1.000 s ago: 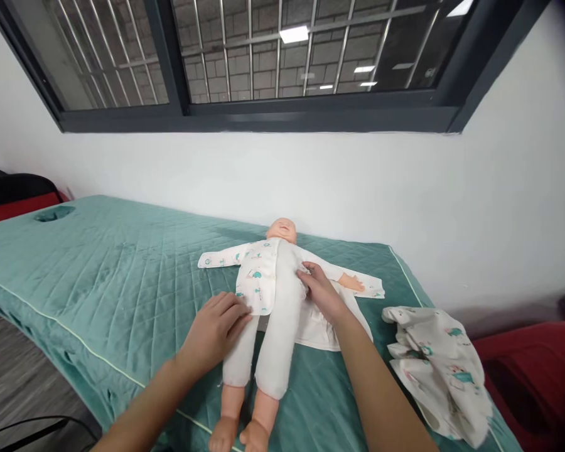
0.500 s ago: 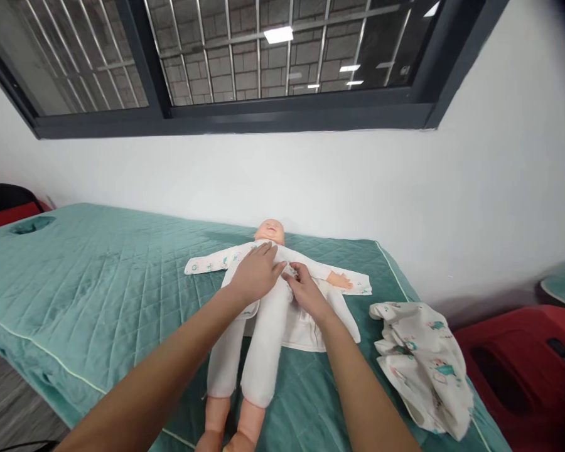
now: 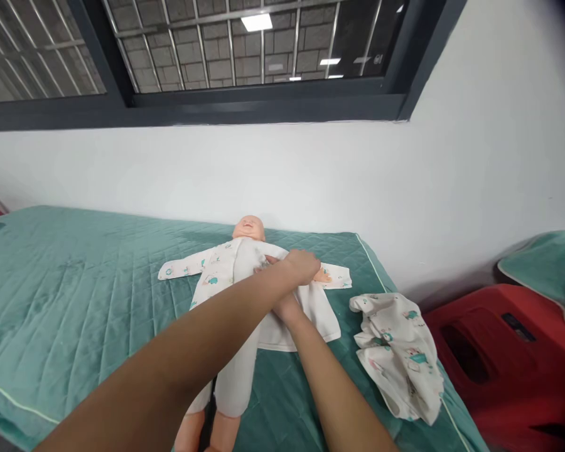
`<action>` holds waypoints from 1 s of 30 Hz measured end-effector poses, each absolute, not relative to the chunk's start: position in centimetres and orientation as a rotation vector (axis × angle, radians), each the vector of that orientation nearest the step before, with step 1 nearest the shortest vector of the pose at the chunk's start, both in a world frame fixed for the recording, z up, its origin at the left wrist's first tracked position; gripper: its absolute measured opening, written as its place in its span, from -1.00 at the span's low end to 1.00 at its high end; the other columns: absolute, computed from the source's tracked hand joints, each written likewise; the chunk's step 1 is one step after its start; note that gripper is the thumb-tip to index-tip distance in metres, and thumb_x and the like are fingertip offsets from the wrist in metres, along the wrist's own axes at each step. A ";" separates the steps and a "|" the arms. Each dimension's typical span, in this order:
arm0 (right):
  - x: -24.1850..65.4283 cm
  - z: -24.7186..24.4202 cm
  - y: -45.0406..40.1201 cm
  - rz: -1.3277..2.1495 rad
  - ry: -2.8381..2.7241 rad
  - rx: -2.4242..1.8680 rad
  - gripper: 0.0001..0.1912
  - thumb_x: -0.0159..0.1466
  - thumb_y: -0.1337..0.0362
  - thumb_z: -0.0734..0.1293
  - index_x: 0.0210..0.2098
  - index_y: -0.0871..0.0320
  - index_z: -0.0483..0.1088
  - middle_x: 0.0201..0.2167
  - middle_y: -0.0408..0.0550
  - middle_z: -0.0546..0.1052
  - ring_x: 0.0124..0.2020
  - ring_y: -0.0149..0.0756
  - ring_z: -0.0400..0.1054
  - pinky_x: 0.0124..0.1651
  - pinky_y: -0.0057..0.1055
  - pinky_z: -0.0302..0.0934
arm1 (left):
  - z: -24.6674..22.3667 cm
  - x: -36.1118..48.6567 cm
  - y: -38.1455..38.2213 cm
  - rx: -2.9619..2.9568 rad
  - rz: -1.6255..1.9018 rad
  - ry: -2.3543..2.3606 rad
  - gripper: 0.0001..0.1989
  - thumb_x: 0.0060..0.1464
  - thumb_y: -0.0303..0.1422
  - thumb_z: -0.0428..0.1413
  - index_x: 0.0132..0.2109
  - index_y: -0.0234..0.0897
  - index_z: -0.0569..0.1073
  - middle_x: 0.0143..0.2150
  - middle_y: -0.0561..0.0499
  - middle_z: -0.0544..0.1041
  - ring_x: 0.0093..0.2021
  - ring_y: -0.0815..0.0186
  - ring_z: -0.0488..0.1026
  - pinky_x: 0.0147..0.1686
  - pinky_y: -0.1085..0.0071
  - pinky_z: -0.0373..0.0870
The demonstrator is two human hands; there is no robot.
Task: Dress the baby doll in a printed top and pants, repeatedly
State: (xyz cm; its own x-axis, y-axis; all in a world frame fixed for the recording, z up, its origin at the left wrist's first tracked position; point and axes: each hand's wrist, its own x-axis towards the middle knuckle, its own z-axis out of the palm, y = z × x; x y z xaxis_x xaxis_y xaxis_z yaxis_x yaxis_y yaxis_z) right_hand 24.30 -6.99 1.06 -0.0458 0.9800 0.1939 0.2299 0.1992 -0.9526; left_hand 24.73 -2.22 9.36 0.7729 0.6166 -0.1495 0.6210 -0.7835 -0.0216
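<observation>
A baby doll [image 3: 248, 227] lies on its back on the green quilted bed cover, its legs toward me. A white printed shirt [image 3: 216, 267] is on its arms, with one front panel over its chest and the other spread out to the right. My left hand [image 3: 303, 266] has crossed over to the right side of the doll's chest, by the sleeve; its fingers are mostly hidden. Under my left forearm, my right hand [image 3: 282, 301] is at the doll's side by the spread panel, largely covered, and what it holds is hidden.
Crumpled printed cloth [image 3: 402, 355] lies on the bed cover [image 3: 98, 282] at the right. Beyond that edge stands a red plastic seat [image 3: 494, 351]. A white wall [image 3: 311, 176] with a barred window rises behind the bed.
My left hand has moved right, from the doll's chest across my right hand. The shirt's left front panel now lies over the chest. The whole view has shifted to the right.
</observation>
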 end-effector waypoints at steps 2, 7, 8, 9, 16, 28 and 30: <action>24.4 1.2 -7.4 0.897 -1.488 -1.193 -0.38 0.27 0.05 0.31 0.29 -0.03 0.19 0.33 0.00 0.27 0.31 -0.06 0.15 0.40 -0.13 -0.11 | 9.9 24.9 -1.4 2.924 -0.304 0.993 -0.76 0.04 -0.57 0.16 -0.10 -0.41 0.51 -0.08 -0.24 0.57 -0.08 0.09 0.53 -0.11 0.30 0.40; 25.3 3.3 -8.7 0.900 -1.534 -1.144 -0.51 0.25 0.09 0.31 0.15 0.03 0.39 0.12 0.00 0.49 0.16 0.00 0.33 0.22 -0.09 0.18 | 11.3 23.6 0.2 2.941 -0.268 0.945 -0.64 0.12 -0.50 0.05 0.08 -0.25 0.41 -0.07 -0.12 0.57 -0.17 0.16 0.52 -0.24 0.36 0.38; 25.9 4.1 -9.0 0.950 -1.555 -1.160 -0.57 0.23 0.09 0.33 0.08 0.03 0.44 0.02 -0.02 0.55 0.08 0.00 0.38 0.16 -0.09 0.23 | 11.4 23.2 0.3 2.947 -0.255 0.940 -0.65 0.13 -0.50 0.02 0.07 -0.25 0.41 -0.10 -0.10 0.57 -0.20 0.19 0.52 -0.26 0.37 0.36; 26.7 4.9 -9.4 1.016 -1.584 -1.171 -0.62 0.21 0.09 0.35 0.01 0.02 0.49 -0.06 -0.05 0.58 0.02 -0.01 0.40 0.12 -0.10 0.26 | 11.5 22.8 0.3 2.952 -0.247 0.932 -0.67 0.14 -0.49 0.01 0.05 -0.25 0.42 -0.14 -0.09 0.58 -0.25 0.22 0.51 -0.28 0.39 0.34; 34.1 5.6 -9.4 1.029 -1.541 -1.383 -0.81 0.18 0.09 0.38 -0.35 0.04 0.57 -0.24 -0.10 0.61 -0.11 -0.12 0.43 -0.03 -0.24 0.25 | 11.1 21.0 0.5 2.957 -0.081 0.887 -0.75 0.12 -0.31 0.07 -0.06 -0.25 0.42 -0.23 -0.05 0.57 -0.33 0.23 0.47 -0.34 0.37 0.28; 35.8 1.6 -6.8 0.439 -1.381 -1.880 -0.76 -0.02 0.13 0.49 -0.62 0.05 0.38 -0.55 -0.10 0.48 -0.40 -0.20 0.37 -0.36 -0.35 0.05 | 9.2 20.4 0.1 2.956 0.047 0.856 -0.77 0.21 -0.31 -0.01 -0.06 -0.29 0.44 -0.20 -0.06 0.57 -0.29 0.22 0.46 -0.32 0.36 0.24; 36.0 1.4 -6.6 0.485 -1.356 -1.815 -0.75 -0.07 0.11 0.52 -0.60 0.04 0.41 -0.55 -0.11 0.49 -0.37 -0.19 0.38 -0.35 -0.36 0.05 | 9.0 20.5 0.4 2.947 0.032 0.855 -0.78 0.19 -0.30 0.01 -0.07 -0.26 0.44 -0.17 -0.09 0.57 -0.27 0.18 0.48 -0.33 0.34 0.25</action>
